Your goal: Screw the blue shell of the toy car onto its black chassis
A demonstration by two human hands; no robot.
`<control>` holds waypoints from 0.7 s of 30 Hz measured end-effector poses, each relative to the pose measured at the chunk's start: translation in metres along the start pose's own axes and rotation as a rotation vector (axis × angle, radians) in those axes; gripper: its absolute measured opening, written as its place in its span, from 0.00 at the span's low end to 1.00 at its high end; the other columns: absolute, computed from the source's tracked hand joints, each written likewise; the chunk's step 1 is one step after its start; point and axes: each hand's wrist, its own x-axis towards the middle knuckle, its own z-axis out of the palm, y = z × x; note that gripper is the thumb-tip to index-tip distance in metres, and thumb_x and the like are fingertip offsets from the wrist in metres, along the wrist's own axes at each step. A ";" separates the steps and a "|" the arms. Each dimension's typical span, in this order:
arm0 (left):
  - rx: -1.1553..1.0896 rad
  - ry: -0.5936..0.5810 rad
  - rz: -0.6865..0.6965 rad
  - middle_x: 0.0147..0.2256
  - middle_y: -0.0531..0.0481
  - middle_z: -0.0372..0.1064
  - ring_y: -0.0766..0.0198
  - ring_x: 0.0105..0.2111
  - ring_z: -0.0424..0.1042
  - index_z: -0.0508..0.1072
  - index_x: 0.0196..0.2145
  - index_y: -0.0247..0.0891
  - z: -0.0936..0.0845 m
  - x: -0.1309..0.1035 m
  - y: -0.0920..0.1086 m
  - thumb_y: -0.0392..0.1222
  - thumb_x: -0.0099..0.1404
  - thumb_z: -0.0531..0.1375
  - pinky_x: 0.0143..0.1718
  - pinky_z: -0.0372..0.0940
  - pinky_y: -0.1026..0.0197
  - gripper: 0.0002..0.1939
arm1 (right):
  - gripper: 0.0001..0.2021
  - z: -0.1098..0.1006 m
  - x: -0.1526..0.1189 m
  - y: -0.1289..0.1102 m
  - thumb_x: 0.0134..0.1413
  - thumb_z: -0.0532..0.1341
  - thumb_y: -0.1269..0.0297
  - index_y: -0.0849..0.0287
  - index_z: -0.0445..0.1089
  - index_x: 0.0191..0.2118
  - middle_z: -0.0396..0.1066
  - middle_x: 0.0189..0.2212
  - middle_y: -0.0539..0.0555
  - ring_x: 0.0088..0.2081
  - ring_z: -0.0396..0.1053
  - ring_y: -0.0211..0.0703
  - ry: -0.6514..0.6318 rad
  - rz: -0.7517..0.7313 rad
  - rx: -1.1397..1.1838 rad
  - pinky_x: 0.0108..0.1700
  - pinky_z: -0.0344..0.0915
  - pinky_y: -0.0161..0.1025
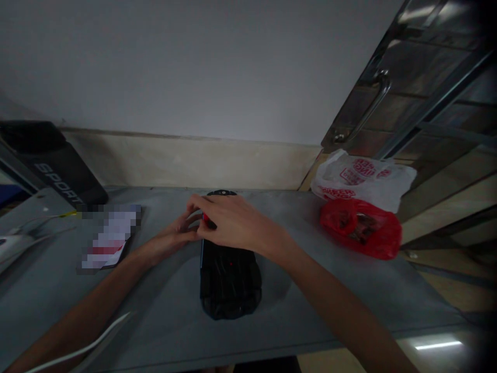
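A black oblong device (231,282) with a rounded, ridged near end lies lengthwise on the grey table (166,311). Over its far half, my right hand (236,223) is closed around a small red and black object (208,221), of which only a part shows between the fingers. My left hand (182,230) is at the device's left side, its fingers bent and meeting the fingertips of my right hand. What the left fingertips hold, if anything, is hidden.
A phone (112,238) with a blurred screen lies left, near a black SPORT box (58,171) and white cables (81,349). At the right sit a red plastic bag (361,228) and a white one (365,178). A wall runs behind; a metal door with a handle stands right.
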 end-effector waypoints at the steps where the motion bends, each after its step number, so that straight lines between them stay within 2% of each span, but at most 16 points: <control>1: 0.002 -0.007 0.005 0.69 0.49 0.63 0.47 0.69 0.61 0.66 0.65 0.52 0.000 0.000 0.000 0.34 0.64 0.68 0.66 0.58 0.46 0.35 | 0.16 0.000 0.000 0.001 0.65 0.56 0.67 0.55 0.66 0.57 0.79 0.40 0.53 0.40 0.74 0.45 -0.004 -0.009 0.014 0.38 0.60 0.40; 5: 0.016 -0.012 -0.006 0.68 0.46 0.64 0.46 0.70 0.59 0.65 0.66 0.50 0.000 0.001 0.000 0.35 0.64 0.69 0.66 0.58 0.46 0.35 | 0.16 0.004 0.003 0.003 0.67 0.55 0.68 0.53 0.66 0.58 0.79 0.39 0.52 0.39 0.74 0.45 0.001 -0.003 -0.004 0.38 0.59 0.40; 9: 0.003 -0.010 0.005 0.68 0.45 0.64 0.45 0.67 0.62 0.67 0.65 0.50 -0.001 0.002 -0.002 0.37 0.64 0.69 0.66 0.58 0.45 0.34 | 0.13 0.006 0.003 0.002 0.70 0.54 0.63 0.53 0.68 0.56 0.79 0.37 0.52 0.37 0.75 0.45 0.010 0.017 -0.059 0.37 0.57 0.40; 11: -0.004 -0.015 0.011 0.68 0.46 0.63 0.46 0.67 0.64 0.69 0.63 0.50 -0.003 0.003 -0.005 0.37 0.63 0.69 0.66 0.59 0.45 0.32 | 0.15 0.005 0.002 0.001 0.69 0.55 0.62 0.53 0.66 0.58 0.79 0.37 0.52 0.37 0.75 0.45 0.007 0.006 -0.039 0.36 0.57 0.40; 16: 0.002 -0.025 0.036 0.66 0.46 0.66 0.44 0.68 0.61 0.69 0.64 0.50 -0.005 0.003 -0.006 0.38 0.63 0.69 0.66 0.59 0.44 0.33 | 0.23 0.004 0.000 0.001 0.64 0.56 0.69 0.53 0.61 0.63 0.79 0.41 0.52 0.39 0.75 0.44 0.010 -0.045 0.027 0.37 0.58 0.39; 19: 0.017 -0.017 0.007 0.63 0.48 0.71 0.44 0.68 0.61 0.70 0.63 0.50 -0.002 0.002 -0.002 0.37 0.63 0.69 0.66 0.59 0.44 0.31 | 0.18 0.006 0.002 0.002 0.68 0.54 0.66 0.52 0.64 0.61 0.79 0.37 0.52 0.37 0.74 0.44 0.001 -0.007 -0.019 0.36 0.57 0.40; 21: 0.015 0.000 -0.003 0.63 0.48 0.71 0.44 0.68 0.62 0.68 0.64 0.51 0.000 0.001 -0.001 0.37 0.63 0.69 0.66 0.59 0.44 0.34 | 0.15 0.006 0.002 0.002 0.70 0.53 0.63 0.53 0.67 0.58 0.79 0.36 0.52 0.36 0.74 0.45 0.007 0.023 -0.053 0.36 0.57 0.40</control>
